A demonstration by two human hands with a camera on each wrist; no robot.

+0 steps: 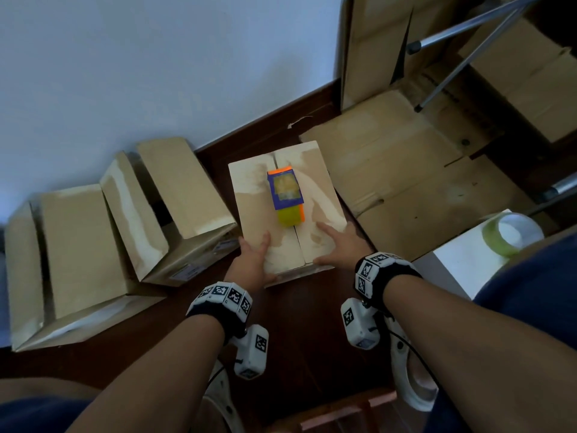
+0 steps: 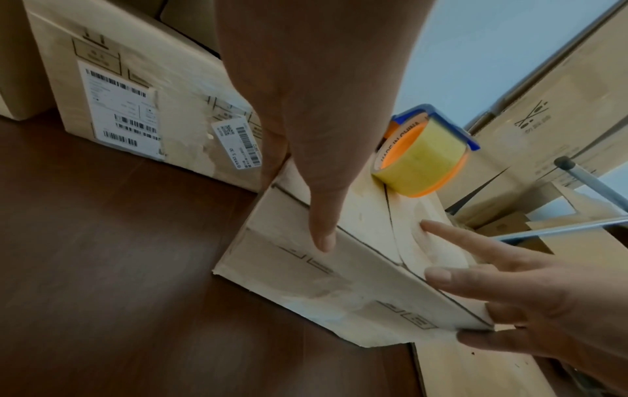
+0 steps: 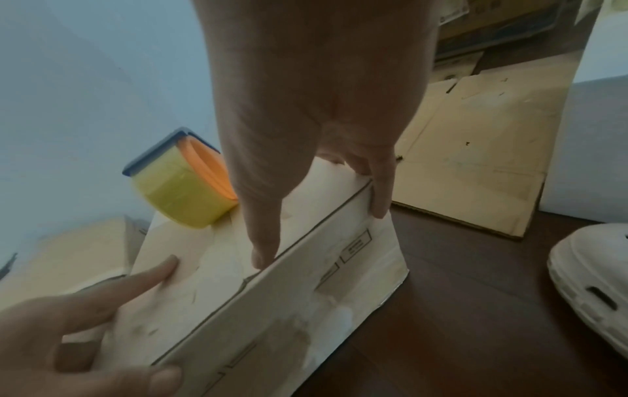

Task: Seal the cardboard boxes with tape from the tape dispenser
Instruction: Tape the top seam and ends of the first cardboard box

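Observation:
A small cardboard box [image 1: 253, 195] sits on the dark floor with its two top flaps folded down and a seam running along the middle. On the seam lies the tape dispenser [image 1: 285, 195], blue and orange with a yellow-green roll [image 2: 421, 158]. My left hand [image 1: 254, 254] lies on the box's near left corner, one finger flat on top and the thumb [image 2: 322, 236] over the front edge. My right hand [image 1: 335, 242] presses the near right of the top with spread straight fingers, its little finger [image 3: 380, 204] down over the right side. Neither hand touches the dispenser.
Two larger boxes with raised flaps [image 1: 78, 251] [image 1: 175, 207] stand to the left against the wall. Flattened cardboard [image 1: 406, 182] lies to the right under metal legs [image 1: 452, 57]. A spare tape roll [image 1: 512, 232] sits on a white surface at the right. White shoes [image 1: 412, 385] are near my feet.

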